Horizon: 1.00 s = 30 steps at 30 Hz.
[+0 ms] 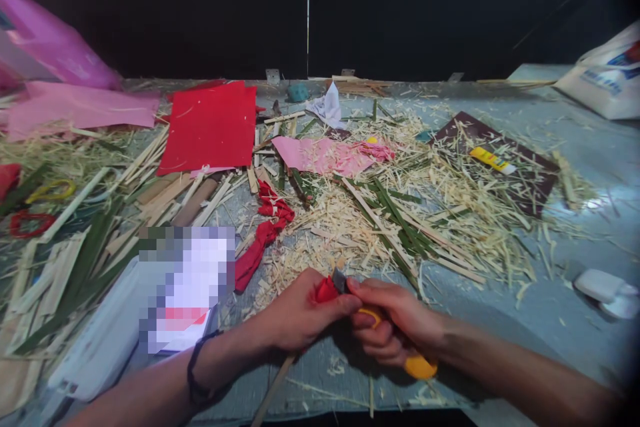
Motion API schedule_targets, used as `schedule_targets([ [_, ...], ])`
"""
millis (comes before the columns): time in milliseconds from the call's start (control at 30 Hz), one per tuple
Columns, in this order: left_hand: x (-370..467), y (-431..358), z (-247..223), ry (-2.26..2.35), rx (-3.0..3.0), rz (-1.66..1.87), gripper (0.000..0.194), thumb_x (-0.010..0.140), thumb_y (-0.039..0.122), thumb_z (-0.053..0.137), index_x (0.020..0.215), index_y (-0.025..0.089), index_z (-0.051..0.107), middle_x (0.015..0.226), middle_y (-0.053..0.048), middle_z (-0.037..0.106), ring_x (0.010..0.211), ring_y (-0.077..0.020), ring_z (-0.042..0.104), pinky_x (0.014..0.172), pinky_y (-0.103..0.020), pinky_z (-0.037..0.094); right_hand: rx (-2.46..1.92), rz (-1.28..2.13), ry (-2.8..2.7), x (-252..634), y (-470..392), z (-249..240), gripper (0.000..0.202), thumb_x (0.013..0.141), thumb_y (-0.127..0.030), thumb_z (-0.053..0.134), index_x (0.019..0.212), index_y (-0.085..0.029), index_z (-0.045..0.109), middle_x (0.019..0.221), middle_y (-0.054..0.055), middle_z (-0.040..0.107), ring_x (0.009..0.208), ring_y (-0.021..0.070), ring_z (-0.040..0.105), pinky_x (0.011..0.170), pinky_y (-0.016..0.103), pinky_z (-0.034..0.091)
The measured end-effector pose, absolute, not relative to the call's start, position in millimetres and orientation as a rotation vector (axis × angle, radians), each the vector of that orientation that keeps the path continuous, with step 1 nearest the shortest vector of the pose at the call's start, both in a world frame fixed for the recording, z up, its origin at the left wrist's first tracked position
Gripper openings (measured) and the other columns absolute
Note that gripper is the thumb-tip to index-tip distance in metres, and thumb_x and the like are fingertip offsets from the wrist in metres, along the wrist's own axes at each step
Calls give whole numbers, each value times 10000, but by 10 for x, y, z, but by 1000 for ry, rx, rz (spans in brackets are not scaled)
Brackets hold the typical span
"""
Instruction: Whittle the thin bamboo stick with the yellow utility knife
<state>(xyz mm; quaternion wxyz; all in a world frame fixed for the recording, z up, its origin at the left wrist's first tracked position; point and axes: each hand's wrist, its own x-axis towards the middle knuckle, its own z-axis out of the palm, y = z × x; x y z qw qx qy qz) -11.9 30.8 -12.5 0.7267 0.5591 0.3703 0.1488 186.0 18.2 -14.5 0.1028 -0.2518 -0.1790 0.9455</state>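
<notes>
Near the front of the table, my left hand [306, 312] is closed around a thin bamboo strip [273, 390], whose lower end slants out below the palm. A red piece of cloth or paper [326, 290] shows between its fingers. My right hand [395, 320] grips a knife with a yellow handle [421, 367]. The knife's short grey blade [339, 279] lies against the strip's upper end, beside the red piece. The two hands meet, with the left thumb close to the right fingers. Pale shavings [320, 227] lie just beyond them.
Left stand a bright blurred screen [195, 293], a long white device [103, 333] and bamboo strips [65, 267]. Behind lie red sheets [210, 127], pink paper [320, 155] and twisted red cloth [265, 240]. Rightward are a dark sheet [530, 177], yellow tube [491, 160] and white case [603, 285].
</notes>
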Motion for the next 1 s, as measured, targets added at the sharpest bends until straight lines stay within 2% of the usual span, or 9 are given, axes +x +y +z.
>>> schedule_targets([
  [100, -99, 305, -117, 783, 1242, 399, 507, 910, 540, 584, 589, 192, 402, 558, 87, 277, 509, -69, 214, 451, -216, 169, -842, 2690, -592, 1808, 134, -92, 594, 847, -723, 603, 635, -213, 385, 426, -122, 229, 329, 32, 132, 300, 164, 130],
  [300, -68, 218, -197, 840, 1240, 422, 518, 921, 534, 571, 574, 199, 382, 539, 86, 264, 498, -70, 207, 445, -236, 154, -959, 2583, -628, 1734, 95, -70, 638, 791, -783, 612, 612, -217, 379, 405, -117, 230, 311, 40, 150, 295, 171, 148],
  [400, -26, 177, -242, 919, 1199, 479, 551, 918, 567, 565, 552, 205, 369, 515, 87, 247, 479, -67, 186, 434, -248, 130, -948, 2551, -571, 1704, 100, -77, 642, 810, -775, 601, 611, -218, 354, 404, -122, 225, 309, 37, 135, 298, 163, 147],
  [567, -23, 218, -262, 790, 989, 505, 602, 878, 633, 615, 541, 210, 351, 450, 95, 272, 431, -51, 198, 428, -241, 113, -838, 2554, -568, 1702, 137, -103, 605, 872, -736, 563, 636, -214, 372, 414, -130, 200, 321, 34, 101, 301, 147, 130],
  [733, -80, 241, -290, 779, 989, 467, 558, 873, 620, 652, 586, 194, 435, 454, 92, 322, 424, -54, 236, 413, -238, 146, -795, 2622, -576, 1765, 147, -178, 628, 831, -773, 578, 622, -211, 394, 412, -119, 227, 314, 40, 123, 284, 149, 143],
  [1000, -80, 222, -308, 768, 955, 457, 574, 876, 617, 654, 571, 196, 410, 456, 93, 322, 424, -51, 240, 421, -236, 142, -811, 2626, -601, 1796, 140, -218, 630, 840, -785, 551, 624, -210, 412, 424, -110, 235, 327, 41, 144, 297, 159, 144],
])
